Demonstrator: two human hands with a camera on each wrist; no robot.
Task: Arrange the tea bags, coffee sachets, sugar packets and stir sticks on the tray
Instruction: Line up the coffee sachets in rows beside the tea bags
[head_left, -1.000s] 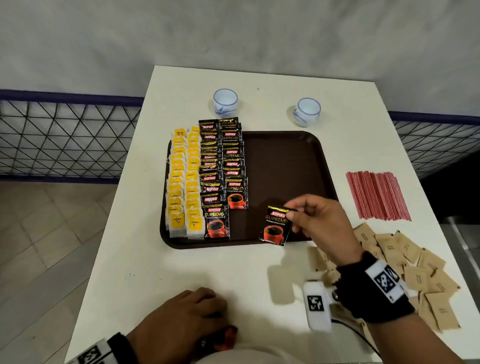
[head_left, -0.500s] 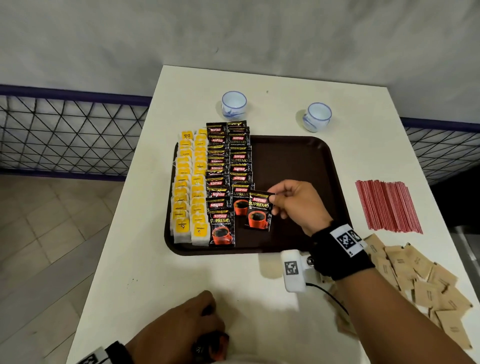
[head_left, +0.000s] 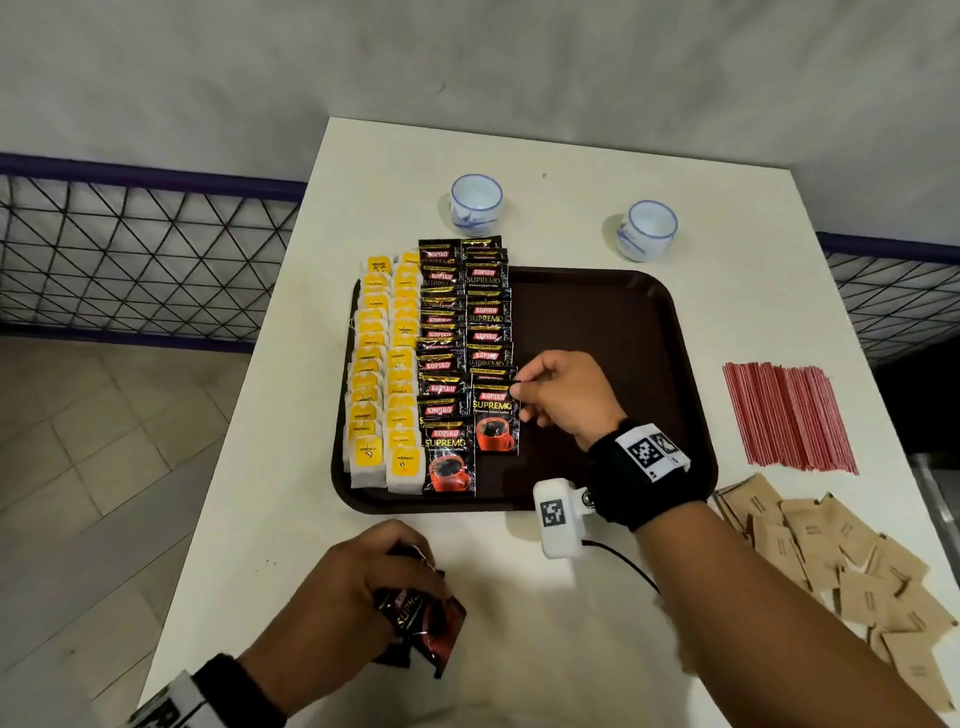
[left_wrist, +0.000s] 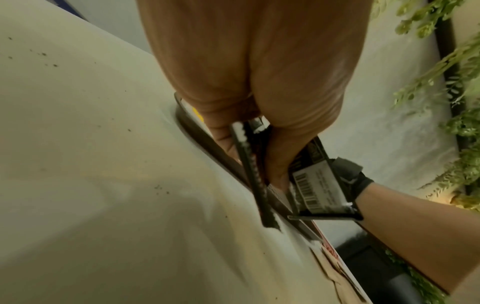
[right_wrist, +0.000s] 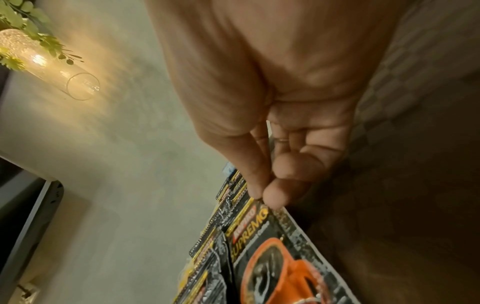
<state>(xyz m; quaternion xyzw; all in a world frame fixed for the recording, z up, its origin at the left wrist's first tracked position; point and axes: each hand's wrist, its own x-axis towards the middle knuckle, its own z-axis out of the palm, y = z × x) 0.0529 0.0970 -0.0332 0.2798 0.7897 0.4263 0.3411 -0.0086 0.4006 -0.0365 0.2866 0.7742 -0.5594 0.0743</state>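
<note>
Nearest the camera, the left hand (head_left: 343, 597) is curling round a small bunch of spare sachets (head_left: 421, 618) low over the table (head_left: 260, 499), while out on the tray (head_left: 613, 332) the right hand (head_left: 563, 397) is pinching the top right corner of a coffee sachet (head_left: 494, 418) between thumb and fingertip, laying it at the near end of the second coffee row (head_left: 485, 317). These foil packs are looking light, thin and probably slick, likely bending if gripped mid-face, so that sealed corner is the sensible hold. Beside it the tea bags (head_left: 384, 374) are sitting in their columns; the sugar packets (head_left: 841, 566) and stir sticks (head_left: 787, 415) are waiting off the tray, right of it
</note>
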